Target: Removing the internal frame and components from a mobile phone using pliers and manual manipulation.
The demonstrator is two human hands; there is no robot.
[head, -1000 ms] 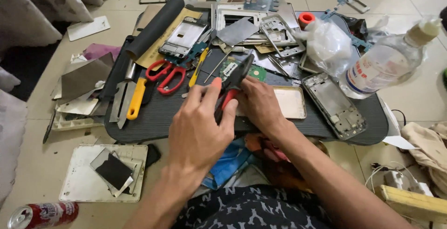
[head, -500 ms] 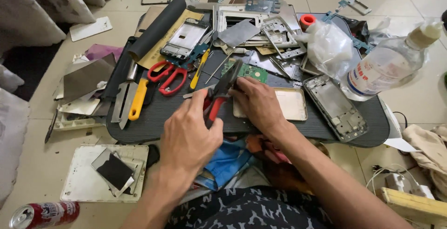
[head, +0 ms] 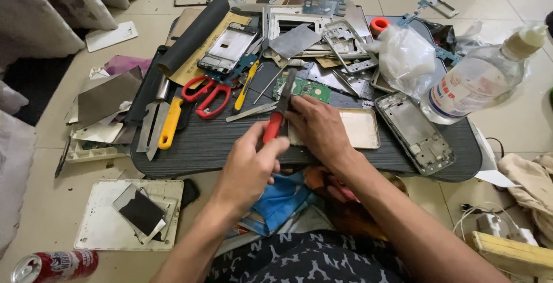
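**Pliers at a phone shell on a cluttered lap table**

Dark low table [head: 190,150], oval, crowded with phone parts; floor tiles around it. Clear plastic bottle [head: 472,81] lies tilted at the far right edge, a crumpled plastic bag [head: 406,52] just beside it. Black roll [head: 193,35] lies diagonally at upper left. Grey phone frame [head: 416,132] sits right of centre.

Gold phone shell [head: 360,128] lies flat near the table's front edge. Right hand [head: 319,130] rests on its left end, fingers curled down, pressing it; whether they pinch anything I cannot tell. Left hand [head: 247,168] is closed around the red handles of the pliers [head: 279,113], dark nose pointing away toward a green circuit board [head: 308,89].

Red scissors [head: 206,94] and a yellow-handled knife [head: 164,124] lie to the left. Tweezers [head: 250,112] lie just beside the pliers.
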